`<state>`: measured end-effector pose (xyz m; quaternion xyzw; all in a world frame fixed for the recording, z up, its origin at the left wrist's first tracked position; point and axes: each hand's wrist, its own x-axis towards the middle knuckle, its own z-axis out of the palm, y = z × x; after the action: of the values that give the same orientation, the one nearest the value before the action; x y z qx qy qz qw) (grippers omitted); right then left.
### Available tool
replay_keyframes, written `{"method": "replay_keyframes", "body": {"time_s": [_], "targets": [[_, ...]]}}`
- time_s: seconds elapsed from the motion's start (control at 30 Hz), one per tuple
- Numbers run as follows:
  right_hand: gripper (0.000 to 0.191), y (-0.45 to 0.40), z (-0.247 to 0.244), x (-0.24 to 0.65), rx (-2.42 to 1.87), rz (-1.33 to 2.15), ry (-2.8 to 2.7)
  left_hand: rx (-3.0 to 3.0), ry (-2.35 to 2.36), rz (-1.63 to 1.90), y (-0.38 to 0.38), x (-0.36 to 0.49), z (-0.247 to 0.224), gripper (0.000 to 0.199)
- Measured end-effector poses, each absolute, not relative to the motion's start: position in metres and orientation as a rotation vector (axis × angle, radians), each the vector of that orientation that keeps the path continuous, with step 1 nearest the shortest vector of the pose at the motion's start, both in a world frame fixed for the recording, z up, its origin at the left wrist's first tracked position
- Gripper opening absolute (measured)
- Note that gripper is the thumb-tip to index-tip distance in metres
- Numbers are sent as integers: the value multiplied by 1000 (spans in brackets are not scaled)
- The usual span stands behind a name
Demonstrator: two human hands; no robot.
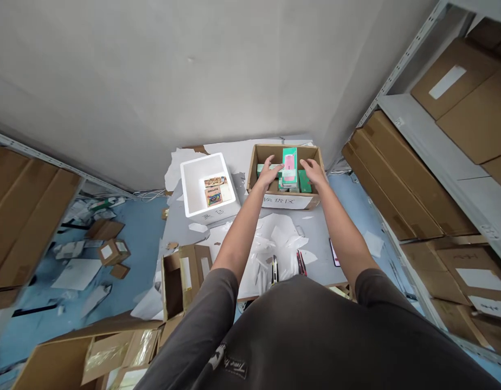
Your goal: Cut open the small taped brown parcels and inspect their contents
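Note:
An upright green-and-white box with a pink panel [290, 162] stands in a brown cardboard carton [315, 205] at the back of the table. My left hand [269, 174] is over the carton's left part, fingers apart, the thumb close to the upright box's left side; whether it touches cannot be told. On the other side, my right hand [314, 172] hangs over the carton's right part with fingers spread, a small gap from that box. Below it sits a plain green box [304, 181]. Another pale green box [260, 168] lies partly behind my left hand.
Left of the carton stands a white foam box [185, 187] with colourful packets [213, 195] inside. Nearer lie torn white paper [278, 230], a cutter knife [274, 269], a red-handled tool [301, 264] and a phone [334, 253]. Shelves [421, 130] with cartons flank the table; cardboard litters the floor.

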<state>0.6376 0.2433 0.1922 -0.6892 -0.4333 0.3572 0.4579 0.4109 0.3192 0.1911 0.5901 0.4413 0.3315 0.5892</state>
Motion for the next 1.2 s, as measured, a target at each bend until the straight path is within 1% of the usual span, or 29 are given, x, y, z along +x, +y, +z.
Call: {"method": "replay_keyframes", "body": {"time_s": [0.1, 0.2, 0.33, 0.43, 0.57, 0.7, 0.77, 0.83, 0.93, 1.0, 1.1, 1.2], "targets": [[80, 245, 191, 655, -1791, 945, -902, 1441, 1019, 832, 325, 397, 184, 85], [79, 236, 186, 648, -1709, 1022, -967, 1470, 1010, 879, 315, 365, 167, 89], [84, 220, 179, 608, -1551, 1025, -1186, 1543, 1032, 960, 285, 302, 154, 80], [92, 204, 174, 565, -1486, 948, -1326, 1589, 1091, 994, 248, 238, 153, 74], [94, 172, 168, 498, -1446, 809, -1515, 1550, 1260, 936, 180, 136, 149, 80], [92, 123, 165, 418, -1473, 748, -1616, 1627, 1345, 918, 107, 33, 130, 82], [91, 95, 163, 367, -1464, 755, -1649, 1709, 1357, 912, 72, -14, 118, 78], [90, 67, 158, 311, -1445, 782, -1685, 1780, 1388, 847, 38, -55, 104, 71], [86, 28, 144, 220, -1415, 840, -1793, 1865, 1451, 590, -11, -102, 85, 56], [85, 5, 128, 164, -1380, 890, -1921, 1922, 1472, 413, -39, -124, 74, 51], [88, -27, 96, 104, -1375, 950, -2143, 1985, 1486, 321, -72, -143, 62, 60], [98, -57, 62, 79, -1531, 968, -2219, 1991, 1463, 371, -92, -147, 52, 72]]}}
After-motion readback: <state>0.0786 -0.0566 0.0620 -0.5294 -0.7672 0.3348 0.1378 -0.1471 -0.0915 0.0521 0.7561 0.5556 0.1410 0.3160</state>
